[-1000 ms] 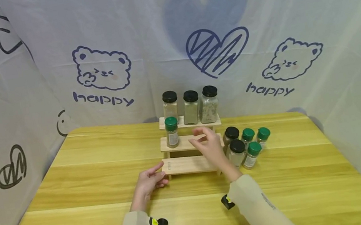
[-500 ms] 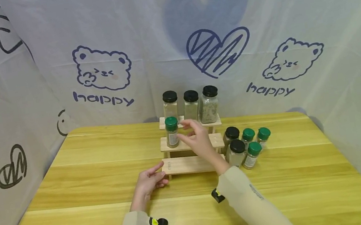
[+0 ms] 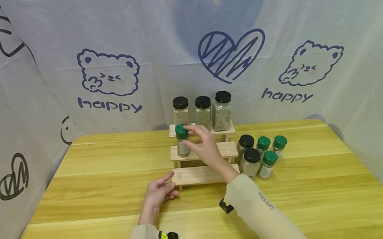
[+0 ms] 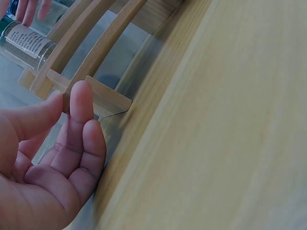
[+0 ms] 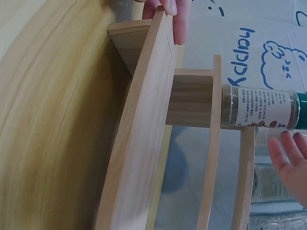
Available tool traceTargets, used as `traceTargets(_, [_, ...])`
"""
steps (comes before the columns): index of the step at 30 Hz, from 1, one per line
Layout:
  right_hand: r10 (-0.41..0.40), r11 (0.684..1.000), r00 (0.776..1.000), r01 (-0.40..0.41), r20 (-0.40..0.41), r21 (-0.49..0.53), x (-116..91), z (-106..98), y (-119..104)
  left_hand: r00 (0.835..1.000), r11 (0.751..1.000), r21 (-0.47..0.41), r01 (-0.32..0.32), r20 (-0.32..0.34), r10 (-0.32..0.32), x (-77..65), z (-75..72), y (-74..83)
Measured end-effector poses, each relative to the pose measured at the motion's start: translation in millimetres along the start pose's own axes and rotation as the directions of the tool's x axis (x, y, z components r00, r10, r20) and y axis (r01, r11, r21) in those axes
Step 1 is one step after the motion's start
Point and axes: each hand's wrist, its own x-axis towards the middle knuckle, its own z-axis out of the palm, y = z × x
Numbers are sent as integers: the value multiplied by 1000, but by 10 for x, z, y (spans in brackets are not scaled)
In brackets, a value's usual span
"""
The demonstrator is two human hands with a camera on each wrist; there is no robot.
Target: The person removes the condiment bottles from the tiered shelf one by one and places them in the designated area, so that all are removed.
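Note:
A three-step wooden spice rack (image 3: 203,174) stands in the middle of the table. My left hand (image 3: 156,193) pinches the left end of its lowest step between thumb and forefinger, as the left wrist view shows. On the left of the middle step stands an upright green-capped spice jar (image 3: 183,149) with a white label. Beside that jar is my right hand (image 3: 206,146), its fingers loosely extended and a fingertip at the cap's edge. In the right wrist view these fingers (image 5: 282,152) lie close along the jar; whether they touch is unclear. The thumb is hidden there.
Three black-capped jars (image 3: 222,115) line the top step. Right of the rack, a cluster of jars stands on the wooden table (image 3: 334,180): black-capped ones (image 3: 251,163) and green-capped ones (image 3: 266,170). A printed curtain (image 3: 169,69) hangs behind the table.
My right hand has moved left over the middle step, from its right part to beside the green-capped jar. The left hand keeps its pinch on the rack, and the jars stand unmoved.

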Motion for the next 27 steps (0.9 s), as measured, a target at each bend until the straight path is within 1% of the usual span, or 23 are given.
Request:
traceTargets(8, [27, 999, 1000, -27, 10, 33, -5, 29, -19, 1000, 1000, -1, 3, 0, -3, -9, 3, -1])
traceTargets(13, [15, 998, 1000, -15, -2, 60, -2, -10, -252, 1000, 1000, 0, 1, 2, -1, -6, 2, 9])
traceTargets(15, [13, 998, 1000, -13, -3, 64, -3, -17, -290, 1000, 1000, 0, 0, 4, 0, -4, 2, 14])
traceTargets(17, [22, 997, 1000, -22, -1, 74, -1, 7, -208, 1000, 1000, 1, 1, 6, -1, -2, 2, 16])
traceTargets(21, [41, 997, 999, -42, 11, 59, -6, 65, -22, 1000, 1000, 3, 2, 10, -2, -2, 0, 12])
traceTargets(24, [47, 998, 999, -47, 9, 44, -18, 92, 11, 1000, 1000, 2, 0, 10, -1, 0, -2, 5])
traceTargets(27, [55, 997, 998, -55, -5, 53, -32, 113, 8, 1000, 1000, -1, 0, 9, 0, 0, -3, 0])
